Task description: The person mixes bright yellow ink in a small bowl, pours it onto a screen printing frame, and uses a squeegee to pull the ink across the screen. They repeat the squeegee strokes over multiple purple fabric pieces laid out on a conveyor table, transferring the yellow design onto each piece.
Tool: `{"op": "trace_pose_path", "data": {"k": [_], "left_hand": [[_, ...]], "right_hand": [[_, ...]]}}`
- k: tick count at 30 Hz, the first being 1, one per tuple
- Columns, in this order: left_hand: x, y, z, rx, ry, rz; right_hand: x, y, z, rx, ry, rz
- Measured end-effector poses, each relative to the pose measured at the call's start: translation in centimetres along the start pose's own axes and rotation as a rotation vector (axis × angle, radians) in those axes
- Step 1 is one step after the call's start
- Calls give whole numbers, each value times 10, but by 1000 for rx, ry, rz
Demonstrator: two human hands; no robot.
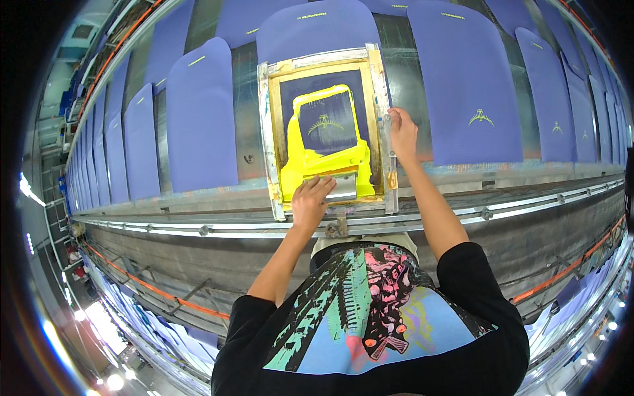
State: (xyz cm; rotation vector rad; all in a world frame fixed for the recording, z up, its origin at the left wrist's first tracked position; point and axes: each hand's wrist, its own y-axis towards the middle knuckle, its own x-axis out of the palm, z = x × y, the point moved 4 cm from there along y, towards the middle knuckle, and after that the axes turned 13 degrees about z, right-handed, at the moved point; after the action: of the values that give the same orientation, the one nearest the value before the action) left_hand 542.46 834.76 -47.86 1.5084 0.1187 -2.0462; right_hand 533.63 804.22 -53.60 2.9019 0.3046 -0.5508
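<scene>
A screen-printing frame [265,132] lies over a blue-purple fabric panel [317,30], with its near end toward me. Bright yellow ink [300,173] is spread thickly over the lower part of the mesh and runs up both sides around a dark window. Inside that window a small crest-like motif [325,124] shows. My left hand [310,203] is closed over a squeegee [342,187] with a metal holder, at the near end of the mesh against the ink. At the frame's right side, my right hand [403,132] grips the edge rail.
More blue-purple panels lie in a row along the long table, some to the left [201,119] and others to the right [469,86], one bearing a yellow print. A metal rail [489,212] with bolts runs along the table's near edge, between me and the panels.
</scene>
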Motion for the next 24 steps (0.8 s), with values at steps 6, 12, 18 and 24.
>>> {"op": "trace_pose_path", "data": {"k": [6, 12, 18, 24], "left_hand": [[25, 91, -39, -50, 62, 60], [14, 234, -87, -169, 82, 7], [27, 144, -66, -12, 49, 188], [10, 101, -40, 46, -85, 164]], "right_hand": [[0, -1, 3, -33, -3, 47], [4, -4, -3, 52, -8, -12], [4, -5, -10, 112, -16, -44], [-1, -1, -1, 99, -40, -19]]}}
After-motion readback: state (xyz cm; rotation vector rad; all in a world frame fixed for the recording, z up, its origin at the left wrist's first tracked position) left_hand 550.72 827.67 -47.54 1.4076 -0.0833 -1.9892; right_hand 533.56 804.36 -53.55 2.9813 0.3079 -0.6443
